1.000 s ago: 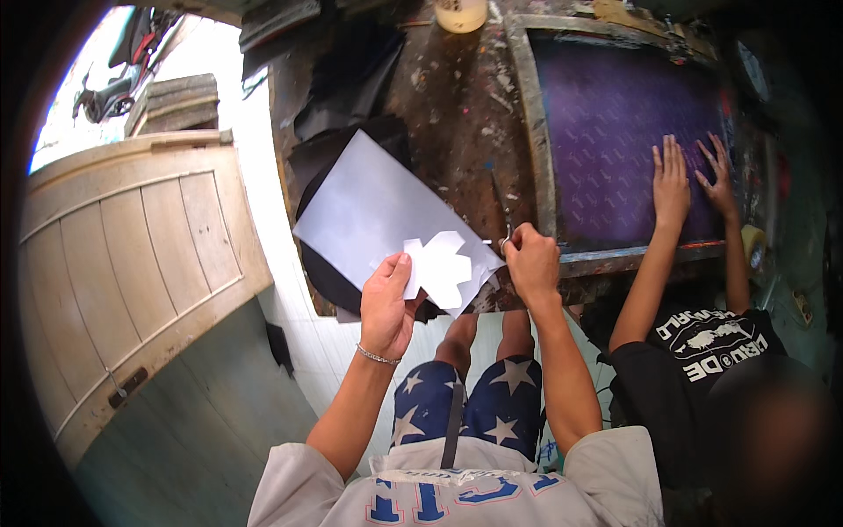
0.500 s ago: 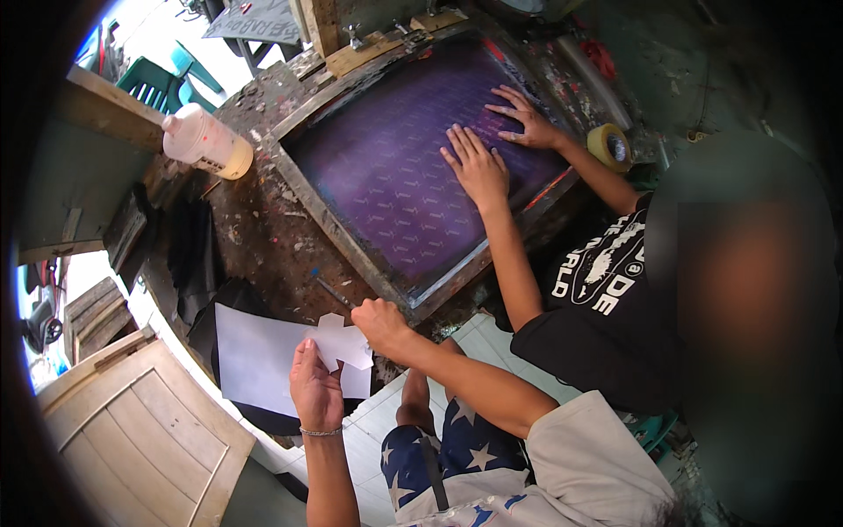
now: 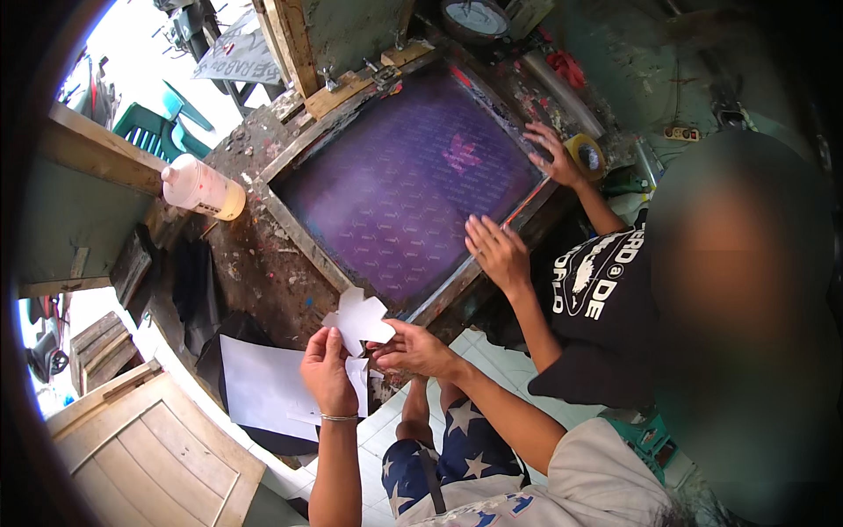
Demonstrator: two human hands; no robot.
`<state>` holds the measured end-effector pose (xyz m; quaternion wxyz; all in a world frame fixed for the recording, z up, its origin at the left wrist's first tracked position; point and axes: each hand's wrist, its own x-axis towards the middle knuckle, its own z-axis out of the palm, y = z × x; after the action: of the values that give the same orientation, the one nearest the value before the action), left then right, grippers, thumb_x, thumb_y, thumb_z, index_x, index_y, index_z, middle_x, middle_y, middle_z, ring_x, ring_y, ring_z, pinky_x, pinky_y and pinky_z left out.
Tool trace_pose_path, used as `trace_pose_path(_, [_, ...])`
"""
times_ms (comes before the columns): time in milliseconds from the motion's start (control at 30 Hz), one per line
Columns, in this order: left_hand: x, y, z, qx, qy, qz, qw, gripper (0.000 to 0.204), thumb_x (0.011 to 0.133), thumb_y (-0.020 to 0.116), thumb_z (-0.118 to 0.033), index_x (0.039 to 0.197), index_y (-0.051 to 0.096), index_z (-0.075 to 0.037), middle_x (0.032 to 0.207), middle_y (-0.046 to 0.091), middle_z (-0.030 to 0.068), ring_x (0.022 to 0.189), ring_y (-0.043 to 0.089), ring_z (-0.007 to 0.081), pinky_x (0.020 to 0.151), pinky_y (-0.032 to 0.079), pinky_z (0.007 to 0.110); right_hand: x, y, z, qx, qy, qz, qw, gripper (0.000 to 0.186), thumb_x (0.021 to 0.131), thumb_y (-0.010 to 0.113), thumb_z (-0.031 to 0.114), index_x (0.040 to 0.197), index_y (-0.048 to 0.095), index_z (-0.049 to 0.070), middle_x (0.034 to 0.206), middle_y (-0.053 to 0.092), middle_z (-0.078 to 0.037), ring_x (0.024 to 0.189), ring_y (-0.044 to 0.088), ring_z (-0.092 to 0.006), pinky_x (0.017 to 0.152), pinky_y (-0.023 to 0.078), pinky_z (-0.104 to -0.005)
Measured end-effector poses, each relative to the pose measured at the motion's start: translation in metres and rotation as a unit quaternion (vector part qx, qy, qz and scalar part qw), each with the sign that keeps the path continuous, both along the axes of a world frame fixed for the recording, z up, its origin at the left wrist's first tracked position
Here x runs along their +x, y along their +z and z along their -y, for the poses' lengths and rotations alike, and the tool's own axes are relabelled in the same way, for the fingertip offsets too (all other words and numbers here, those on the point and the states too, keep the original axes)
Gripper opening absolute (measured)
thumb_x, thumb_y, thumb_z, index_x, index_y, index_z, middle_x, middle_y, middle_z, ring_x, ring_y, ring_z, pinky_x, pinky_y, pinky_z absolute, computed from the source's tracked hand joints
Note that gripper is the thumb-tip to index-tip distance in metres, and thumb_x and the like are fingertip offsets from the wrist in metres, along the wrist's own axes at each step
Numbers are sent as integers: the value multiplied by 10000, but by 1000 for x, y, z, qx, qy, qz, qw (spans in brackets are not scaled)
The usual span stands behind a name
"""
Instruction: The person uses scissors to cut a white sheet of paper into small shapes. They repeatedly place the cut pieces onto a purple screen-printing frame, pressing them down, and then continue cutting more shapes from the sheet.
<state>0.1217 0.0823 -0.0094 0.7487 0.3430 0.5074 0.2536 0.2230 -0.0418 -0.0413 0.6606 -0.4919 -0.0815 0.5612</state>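
Observation:
A white paper cutout (image 3: 358, 318) with angular points like a star is held up above the near table edge. My left hand (image 3: 330, 376) pinches its lower left edge between thumb and fingers. My right hand (image 3: 423, 353) grips its right edge, fingers curled beneath; anything else in that hand is hidden. Below my left hand lies a larger white sheet (image 3: 270, 386), on dark material. Beyond stands a wooden-framed printing screen (image 3: 303, 241) with purple mesh (image 3: 386, 193). A co-worker's hands (image 3: 499, 250) are over its right side.
A pinkish bottle (image 3: 202, 187) with yellowish contents stands at the left of the paint-stained table (image 3: 255, 250). A tape roll (image 3: 586, 156) sits beyond the screen's right edge. The co-worker (image 3: 597, 290) is close on my right. A cream panel (image 3: 149, 448) leans at lower left.
The cutout has been raised off the sheet, and my right hand has come to its edge. The slim tool in my right hand is no longer visible. The co-worker's hands drew back rightward.

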Motion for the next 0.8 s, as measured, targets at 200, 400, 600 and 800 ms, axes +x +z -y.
trace_pose_path(200, [28, -12, 16, -50, -71, 9, 996, 102, 917, 651, -119, 948, 615, -29, 828, 624, 9, 734, 592, 78, 662, 488, 202, 24, -2, 6, -41, -158, -16, 986, 200, 931, 631, 135, 1094, 651, 20, 927, 681, -44, 829, 646, -103, 706, 553, -250])
trace_pose_path(400, [105, -23, 6, 79, -125, -17, 989, 163, 908, 663, -132, 995, 637, 3, 875, 657, 33, 802, 623, 106, 723, 503, 232, 113, -15, -4, -145, -224, 110, 957, 147, 883, 670, 158, 938, 698, 24, 767, 677, -28, 618, 615, -85, 534, 500, -225])
trace_pose_path(600, [216, -68, -4, 524, -244, -80, 812, 179, 857, 669, -91, 1028, 667, -38, 1017, 680, 86, 963, 632, 247, 849, 488, 346, 277, -76, -2, -267, -340, 190, 881, 183, 877, 655, 150, 902, 690, -28, 722, 663, -65, 541, 595, -106, 462, 496, -239])
trace_pose_path(800, [280, -113, -9, 671, -406, -124, 608, 393, 890, 602, -257, 1267, 576, -147, 1422, 445, 84, 1371, 330, 280, 1126, 202, 509, 301, -88, -26, -287, -331, 159, 885, 195, 888, 651, 129, 897, 675, -64, 738, 669, -96, 556, 633, -143, 474, 528, -258])
